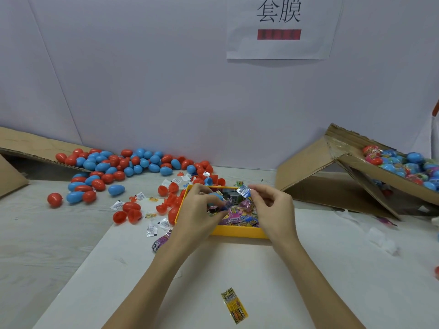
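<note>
1. Left hand [199, 210], centre of frame, fingers curled round a blue egg [217, 197]: smooth matte plastic, oval, mostly hidden by the fingers, held just above the tray's upper left part
2. Right hand [270, 207], just right of centre, thumb and forefinger pinching a film sleeve [243, 191]: thin, crinkly, shiny, blue-and-silver print, sticking up at the tray's far edge; other fingers loosely bent
3. Egg and sleeve sit near each other between the two hands, can't tell if they touch
4. Yellow tray [237, 232] under both hands: rigid plastic, rectangular, low walls, holding a loose heap of printed sleeves [240, 216], flat, glossy, pink, yellow, blue
5. Red and blue eggs [123, 167] in the centre-left band: hard, smooth, whole ovals scattered along the wall
6. Red half shells [128, 214] left of the tray: open cups, hollow, some touching the tray's left wall
7. Small white sachets [152, 230] among the shells: flat, rectangular, printed with bars
8. Purple wrapped egg [161, 242] just beside the left wrist, glossy film on it
9. Yellow sleeve [234, 305] in the bottom centre: flat strip lying alone on the white sheet [308, 281], which is smooth and matte
10. Cardboard box [308, 167] at right: brown corrugated, tilted, taped flap, with wrapped eggs [403, 165] inside, shiny multicolour film
11. Cardboard flap [35, 148] at left edge: brown, sloping
12. Paper sign [280, 27] at top centre on the pale wall: white sheet, black characters, red bar
</note>
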The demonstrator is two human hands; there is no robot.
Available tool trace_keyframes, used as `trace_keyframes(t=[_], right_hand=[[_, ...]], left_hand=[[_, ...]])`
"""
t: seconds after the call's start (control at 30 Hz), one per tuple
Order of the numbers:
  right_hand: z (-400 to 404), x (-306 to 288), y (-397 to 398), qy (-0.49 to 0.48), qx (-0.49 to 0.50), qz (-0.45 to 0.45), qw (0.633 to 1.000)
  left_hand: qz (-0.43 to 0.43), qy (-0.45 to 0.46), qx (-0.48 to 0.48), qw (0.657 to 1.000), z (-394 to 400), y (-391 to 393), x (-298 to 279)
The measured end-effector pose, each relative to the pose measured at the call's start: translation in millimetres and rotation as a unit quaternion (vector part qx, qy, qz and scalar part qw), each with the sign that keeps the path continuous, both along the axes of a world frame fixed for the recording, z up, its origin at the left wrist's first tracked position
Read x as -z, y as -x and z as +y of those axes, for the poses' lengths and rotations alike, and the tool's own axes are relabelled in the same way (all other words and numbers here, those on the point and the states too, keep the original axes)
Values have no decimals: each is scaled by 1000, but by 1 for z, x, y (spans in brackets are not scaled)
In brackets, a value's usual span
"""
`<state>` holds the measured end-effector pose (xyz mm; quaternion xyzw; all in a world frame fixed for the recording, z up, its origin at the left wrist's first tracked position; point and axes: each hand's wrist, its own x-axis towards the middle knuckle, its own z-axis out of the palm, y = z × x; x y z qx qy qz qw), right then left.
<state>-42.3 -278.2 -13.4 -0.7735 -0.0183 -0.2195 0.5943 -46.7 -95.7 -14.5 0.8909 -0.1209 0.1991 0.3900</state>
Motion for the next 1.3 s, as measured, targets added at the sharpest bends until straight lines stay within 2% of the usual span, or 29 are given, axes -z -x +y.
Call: trace_keyframes(t=[0.07,0.2,0.47,0.6,0.8,1.3], right_hand=[[-3,1,-1,-11,0,20,1000],[-4,3,-2,-45,2,46,998],[-3,4,-2,-81,-4,38,996],[-1,2,-1,-95,0,35,995],[0,-1,2,-64,-1,23,998],[3,-3,5,-11,-25,12,1000]], left_hand=[[3,-7,-1,1000,3,0,0],[-2,35,1,999,0,-1,-3],[-24,46,37,998,-2,5,-4],[-37,115,59,991,-9,7,-8],[-3,166,124,978,-12,11,-10],[49,189,109,975,-13,12,-11]])
